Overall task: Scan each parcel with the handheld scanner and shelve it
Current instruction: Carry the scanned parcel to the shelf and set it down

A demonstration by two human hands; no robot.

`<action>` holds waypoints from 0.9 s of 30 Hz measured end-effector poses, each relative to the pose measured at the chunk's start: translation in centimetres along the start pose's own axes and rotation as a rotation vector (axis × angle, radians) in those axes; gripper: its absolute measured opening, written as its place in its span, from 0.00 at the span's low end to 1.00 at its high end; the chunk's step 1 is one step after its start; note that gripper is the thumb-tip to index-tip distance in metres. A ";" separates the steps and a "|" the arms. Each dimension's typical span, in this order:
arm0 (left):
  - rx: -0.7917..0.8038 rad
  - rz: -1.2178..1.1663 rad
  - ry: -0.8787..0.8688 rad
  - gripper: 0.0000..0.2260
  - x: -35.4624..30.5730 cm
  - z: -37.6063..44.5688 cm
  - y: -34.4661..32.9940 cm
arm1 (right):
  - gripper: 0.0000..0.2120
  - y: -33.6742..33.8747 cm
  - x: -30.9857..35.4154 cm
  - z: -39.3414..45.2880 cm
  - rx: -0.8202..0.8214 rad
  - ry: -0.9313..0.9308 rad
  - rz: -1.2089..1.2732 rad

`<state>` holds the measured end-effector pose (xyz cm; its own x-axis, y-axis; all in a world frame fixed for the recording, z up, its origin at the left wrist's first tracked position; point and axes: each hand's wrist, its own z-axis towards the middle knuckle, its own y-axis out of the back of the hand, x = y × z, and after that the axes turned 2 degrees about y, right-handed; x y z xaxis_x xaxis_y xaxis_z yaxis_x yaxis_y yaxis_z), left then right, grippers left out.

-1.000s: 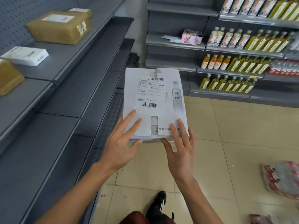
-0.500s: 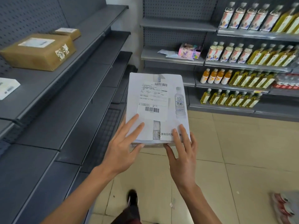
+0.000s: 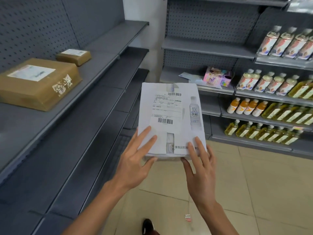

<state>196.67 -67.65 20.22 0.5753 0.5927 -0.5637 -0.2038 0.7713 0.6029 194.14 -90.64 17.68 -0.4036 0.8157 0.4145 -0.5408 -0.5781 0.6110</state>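
The left hand (image 3: 135, 160) and right hand (image 3: 200, 164), fingers spread, pinch only the white parcel's (image 3: 171, 116) near edge; its unsupported far end could tip and drop beside the grey shelf (image 3: 94, 78).

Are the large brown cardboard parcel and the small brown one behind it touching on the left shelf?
Apart. The head view shows a strip of bare grey shelf between the large brown cardboard parcel and the small brown parcel.
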 end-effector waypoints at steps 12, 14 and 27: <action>-0.069 0.109 0.001 0.29 9.1 13.3 -3.4 | 0.28 -10.0 -7.3 13.8 -0.004 0.061 0.113; -0.075 0.130 0.021 0.29 10.4 16.2 -4.7 | 0.27 -11.5 -9.7 16.7 -0.002 0.083 0.129; -0.208 0.193 0.173 0.29 16.1 30.1 -10.9 | 0.26 -18.7 -20.5 33.4 0.083 0.234 0.269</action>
<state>232.00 -73.53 21.56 0.3706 0.7494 -0.5487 -0.4638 0.6611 0.5898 237.21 -95.80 20.25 -0.6867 0.6015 0.4082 -0.3344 -0.7599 0.5574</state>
